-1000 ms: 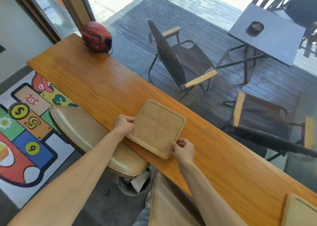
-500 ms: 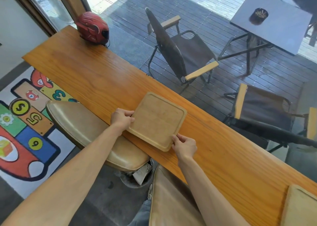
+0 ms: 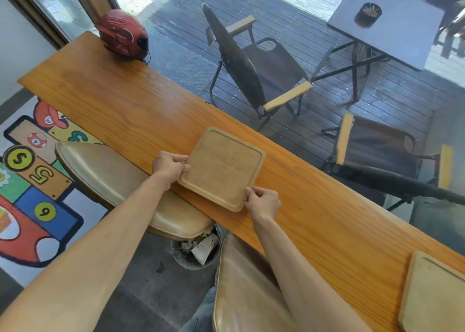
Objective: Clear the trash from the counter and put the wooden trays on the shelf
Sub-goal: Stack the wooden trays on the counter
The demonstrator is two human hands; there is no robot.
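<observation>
A square wooden tray (image 3: 222,168) with a raised rim lies empty on the long orange-brown counter (image 3: 120,105). My left hand (image 3: 169,165) grips its left edge, fingers curled over the rim. At the tray's near right corner my right hand (image 3: 263,202) pinches the rim. A second wooden tray (image 3: 432,296) rests on the counter at the far right, partly cut off by the frame. Below the counter a bin (image 3: 198,252) holds crumpled paper trash.
A red helmet (image 3: 123,37) sits at the counter's far left end. Two tan padded stools (image 3: 120,180) stand under the near edge. Beyond the glass are folding chairs (image 3: 251,64) and a dark table (image 3: 387,22). A colourful number mat (image 3: 30,180) covers the floor at left.
Both hands keep their hold on the tray. The tray has shifted slightly away from the counter's near edge, and the view has tilted a little.
</observation>
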